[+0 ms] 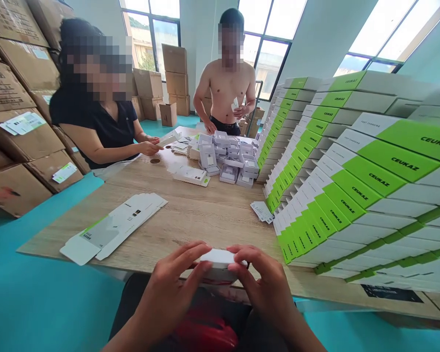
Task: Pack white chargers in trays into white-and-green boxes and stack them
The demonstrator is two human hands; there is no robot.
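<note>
A small white box (219,257) is held at the table's near edge, one end facing me. My left hand (179,274) grips its left side, with the thumb and fingers closed on the corner. On the right side, my right hand (258,274) pinches the other corner in the same way. The box's lower face is partly in shadow and its far side is hidden. To the left on the wooden table (201,210) lie flattened white cartons (121,225) with grey and green print.
Tall stacks of white and green boxes (330,210) fill the table's right side. Leaflets (262,212) lie beside them. White plastic trays (229,156) are heaped at the back. One person (102,117) sits at left; another (227,88) stands behind. Brown cartons (18,132) are piled at left.
</note>
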